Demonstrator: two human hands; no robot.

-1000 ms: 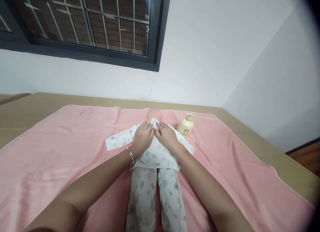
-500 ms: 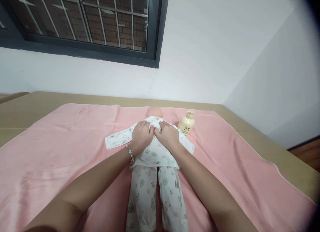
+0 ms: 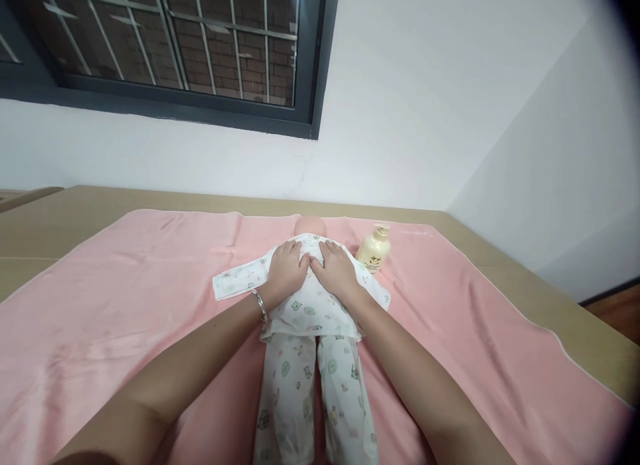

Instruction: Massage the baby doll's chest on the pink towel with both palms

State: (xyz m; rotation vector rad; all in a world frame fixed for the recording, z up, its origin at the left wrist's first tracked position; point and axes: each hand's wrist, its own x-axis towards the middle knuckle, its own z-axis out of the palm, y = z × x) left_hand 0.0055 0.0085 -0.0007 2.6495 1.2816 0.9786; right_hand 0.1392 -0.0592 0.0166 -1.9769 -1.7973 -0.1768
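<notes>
A baby doll (image 3: 311, 225) lies on a pink cloth, its head at the far end. It wears a white printed top (image 3: 310, 315) with long sleeves and matching trousers (image 3: 290, 398). My left hand (image 3: 289, 270) rests flat on the left side of the doll's upper torso, a silver bangle on the wrist. On the right side of the torso lies my right hand (image 3: 336, 270), also flat. Both thumbs point inward and nearly meet at the middle. Fingers of both hands are stretched out, holding nothing. The doll's face and hands cannot be seen.
A cream pump bottle (image 3: 374, 250) stands just right of the doll's shoulder. The pink cloth (image 3: 125, 305) covers much of a tan surface (image 3: 115, 197). Behind rise a white wall (image 3: 400, 105) and a dark-framed window (image 3: 200, 108) with bars.
The fingers of both hands have straightened from a slight curl and lie flatter on the top. The view has shifted very slightly; the doll and bottle stay in place.
</notes>
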